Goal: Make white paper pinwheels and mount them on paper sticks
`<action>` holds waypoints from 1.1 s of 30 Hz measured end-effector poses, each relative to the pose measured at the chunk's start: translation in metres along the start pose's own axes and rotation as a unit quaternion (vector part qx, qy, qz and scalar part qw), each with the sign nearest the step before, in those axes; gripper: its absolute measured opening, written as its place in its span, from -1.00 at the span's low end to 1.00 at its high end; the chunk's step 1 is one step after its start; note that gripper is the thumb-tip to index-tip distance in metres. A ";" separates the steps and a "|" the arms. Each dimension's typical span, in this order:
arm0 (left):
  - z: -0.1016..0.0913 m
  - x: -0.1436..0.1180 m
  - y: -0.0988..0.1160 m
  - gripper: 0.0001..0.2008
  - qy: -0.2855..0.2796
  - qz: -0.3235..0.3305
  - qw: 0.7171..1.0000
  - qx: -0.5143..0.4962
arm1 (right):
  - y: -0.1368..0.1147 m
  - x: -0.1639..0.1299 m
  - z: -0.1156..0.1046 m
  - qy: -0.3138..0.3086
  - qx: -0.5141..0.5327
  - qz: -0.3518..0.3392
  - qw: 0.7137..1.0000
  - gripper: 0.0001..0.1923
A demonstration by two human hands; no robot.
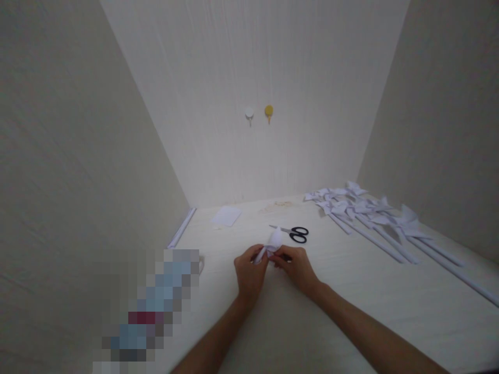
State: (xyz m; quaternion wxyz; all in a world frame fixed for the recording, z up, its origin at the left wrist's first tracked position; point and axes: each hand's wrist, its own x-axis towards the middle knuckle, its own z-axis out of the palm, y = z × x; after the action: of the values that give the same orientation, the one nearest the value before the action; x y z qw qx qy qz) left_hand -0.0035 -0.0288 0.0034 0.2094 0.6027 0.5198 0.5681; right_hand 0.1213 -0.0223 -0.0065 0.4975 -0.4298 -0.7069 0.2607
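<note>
Above the middle of the table, both my hands pinch a small folded piece of white paper [275, 239], shaped like part of a pinwheel. My left hand [250, 272] grips its left side, fingers closed. From the right, my right hand [297, 267] presses the paper's lower edge between thumb and fingers; the fingertips are partly hidden. Just beyond my right hand lie scissors [299, 235] with black handles, their blades pointing left and partly behind the paper. A flat white paper sheet [226, 215] rests farther back on the left.
Several white paper pinwheels [362, 210] with rolled paper sticks [374, 241] lie along the right side. Rolled white paper tubes [181, 228] sit by the left wall. A pixelated object [156, 301] is at the near left. Two hooks [268, 111] are on the back wall.
</note>
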 end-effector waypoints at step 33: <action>0.003 0.000 -0.005 -0.82 0.005 0.053 0.996 0.076 | 0.005 0.001 0.002 0.042 -0.124 -0.067 0.989 -0.85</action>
State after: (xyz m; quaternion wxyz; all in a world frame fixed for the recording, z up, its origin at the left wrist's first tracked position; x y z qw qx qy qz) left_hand -0.0026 -0.0258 -0.0013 0.1301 0.6408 0.5297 0.5403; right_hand 0.1209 -0.0192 -0.0106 0.4859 -0.4501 -0.7398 0.1185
